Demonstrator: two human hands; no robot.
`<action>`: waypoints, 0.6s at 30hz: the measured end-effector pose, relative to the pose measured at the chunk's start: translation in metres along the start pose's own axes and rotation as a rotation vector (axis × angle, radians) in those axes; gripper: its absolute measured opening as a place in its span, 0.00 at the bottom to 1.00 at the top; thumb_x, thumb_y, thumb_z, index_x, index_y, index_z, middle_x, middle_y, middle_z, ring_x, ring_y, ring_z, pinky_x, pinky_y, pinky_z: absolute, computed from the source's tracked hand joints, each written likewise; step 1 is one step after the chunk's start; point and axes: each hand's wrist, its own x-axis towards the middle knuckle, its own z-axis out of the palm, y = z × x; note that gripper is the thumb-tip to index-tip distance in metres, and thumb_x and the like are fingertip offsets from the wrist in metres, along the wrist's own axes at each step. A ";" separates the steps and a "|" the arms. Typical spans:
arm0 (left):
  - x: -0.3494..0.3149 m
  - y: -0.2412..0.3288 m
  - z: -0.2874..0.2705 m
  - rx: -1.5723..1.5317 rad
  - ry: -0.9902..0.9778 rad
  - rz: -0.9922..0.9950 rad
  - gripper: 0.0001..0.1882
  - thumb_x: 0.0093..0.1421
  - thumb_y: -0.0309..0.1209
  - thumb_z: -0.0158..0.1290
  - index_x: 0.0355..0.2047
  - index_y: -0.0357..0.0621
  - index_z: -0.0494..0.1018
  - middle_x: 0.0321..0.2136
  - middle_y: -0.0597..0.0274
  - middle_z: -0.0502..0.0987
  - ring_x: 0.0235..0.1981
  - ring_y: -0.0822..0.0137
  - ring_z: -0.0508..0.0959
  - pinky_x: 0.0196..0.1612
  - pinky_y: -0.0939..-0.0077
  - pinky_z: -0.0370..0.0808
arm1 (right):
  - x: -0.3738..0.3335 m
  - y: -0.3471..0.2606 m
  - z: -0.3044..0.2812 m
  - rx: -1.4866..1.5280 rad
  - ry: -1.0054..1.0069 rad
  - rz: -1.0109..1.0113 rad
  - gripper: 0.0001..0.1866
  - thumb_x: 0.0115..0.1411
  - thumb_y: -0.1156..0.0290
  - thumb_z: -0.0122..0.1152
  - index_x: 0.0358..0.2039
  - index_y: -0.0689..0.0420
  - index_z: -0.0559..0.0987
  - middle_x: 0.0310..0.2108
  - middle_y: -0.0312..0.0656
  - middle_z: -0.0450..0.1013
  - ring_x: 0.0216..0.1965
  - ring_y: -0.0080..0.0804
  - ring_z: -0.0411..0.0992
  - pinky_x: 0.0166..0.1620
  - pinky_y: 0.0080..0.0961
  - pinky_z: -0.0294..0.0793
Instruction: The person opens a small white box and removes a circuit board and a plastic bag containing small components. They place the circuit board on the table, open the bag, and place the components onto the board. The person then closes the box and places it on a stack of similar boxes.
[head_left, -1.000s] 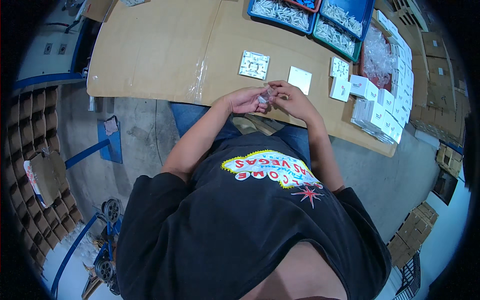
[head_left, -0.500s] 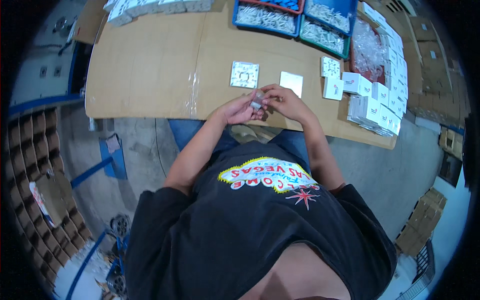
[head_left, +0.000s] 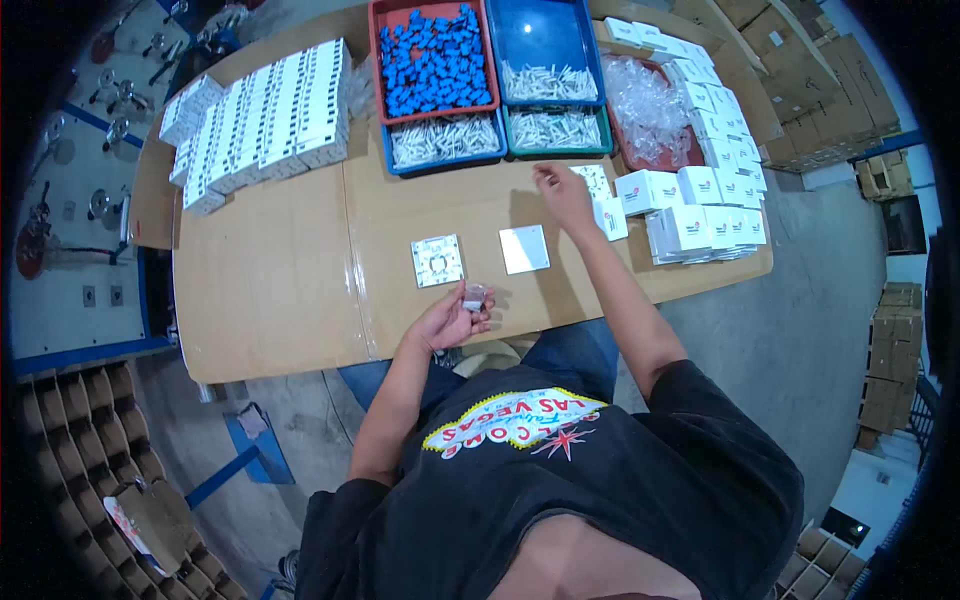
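Observation:
My left hand is near the table's front edge, palm up. Its fingers are closed on a small clear plastic bag with something pale inside. Beyond it lies a square white frame plate with a cut-out centre. A plain white square plate rests to its right. My right hand is stretched forward over the table, just short of the green tray of small white pieces. Its fingers are loosely bent and apart, with nothing visible in them.
A red tray of blue parts and blue trays stand at the back. Right of them, a reddish tray holds clear bags. White boxes are stacked at the right; rows of white boxes fill the back left.
My right hand has left my left hand and reached forward toward the trays. The small bag stays in my left hand. The view has shifted, showing more of the table's far side.

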 end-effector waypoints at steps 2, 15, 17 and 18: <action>-0.001 0.001 -0.001 -0.013 0.021 -0.010 0.33 0.73 0.57 0.36 0.61 0.43 0.67 0.45 0.61 0.73 0.40 0.67 0.76 0.56 0.60 0.73 | 0.037 0.020 -0.009 -0.087 0.211 -0.032 0.12 0.64 0.64 0.61 0.42 0.57 0.83 0.38 0.47 0.81 0.38 0.45 0.80 0.42 0.37 0.78; -0.002 -0.002 -0.007 -0.019 -0.047 -0.001 0.33 0.71 0.58 0.40 0.59 0.43 0.67 0.46 0.63 0.72 0.42 0.67 0.76 0.57 0.62 0.72 | 0.109 0.075 -0.006 -0.674 0.268 0.034 0.10 0.55 0.62 0.66 0.38 0.46 0.85 0.41 0.39 0.76 0.47 0.40 0.74 0.48 0.46 0.69; -0.003 -0.002 -0.010 -0.012 -0.058 -0.005 0.33 0.70 0.59 0.42 0.59 0.42 0.67 0.46 0.64 0.72 0.44 0.67 0.75 0.59 0.61 0.70 | 0.111 0.073 -0.008 -0.668 0.307 0.055 0.09 0.56 0.63 0.65 0.37 0.47 0.84 0.41 0.39 0.76 0.47 0.40 0.74 0.49 0.47 0.68; -0.004 -0.004 -0.011 0.005 -0.044 0.006 0.34 0.70 0.59 0.42 0.59 0.42 0.67 0.46 0.64 0.72 0.44 0.67 0.75 0.59 0.61 0.70 | 0.110 0.072 -0.009 -0.665 0.328 0.066 0.08 0.56 0.63 0.65 0.37 0.47 0.84 0.41 0.39 0.76 0.47 0.40 0.74 0.49 0.48 0.68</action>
